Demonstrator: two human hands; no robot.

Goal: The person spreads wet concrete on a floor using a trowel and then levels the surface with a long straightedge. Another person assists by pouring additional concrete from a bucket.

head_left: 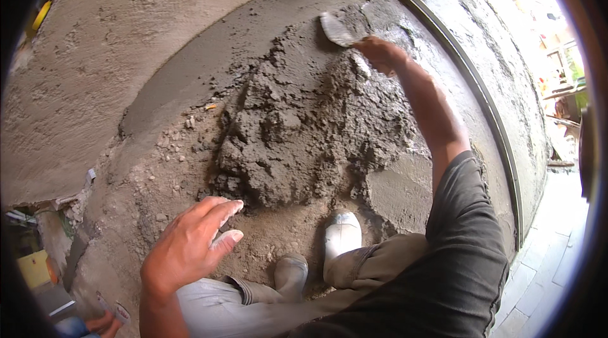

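Note:
My right hand (382, 54) is closed round the handle of a trowel (335, 29), arm stretched far forward. The trowel's pale blade, a little blurred, lies at the far edge of a heap of rough, wet grey mortar (285, 122). The handle is mostly hidden in my fist. My left hand (193, 243) hovers over my left knee, near side of the heap, holding nothing. Its fingers are stretched forward with the thumb apart, and grey residue coats the fingertips.
A long straightedge (506, 154) lies along the right side on the smoothed mortar. My white boots (342, 236) stand on gritty ground before the heap. A rough plastered wall (95, 97) rises at left. Another person's hand (104, 323) shows at lower left; pale tiles (544, 262) lie at right.

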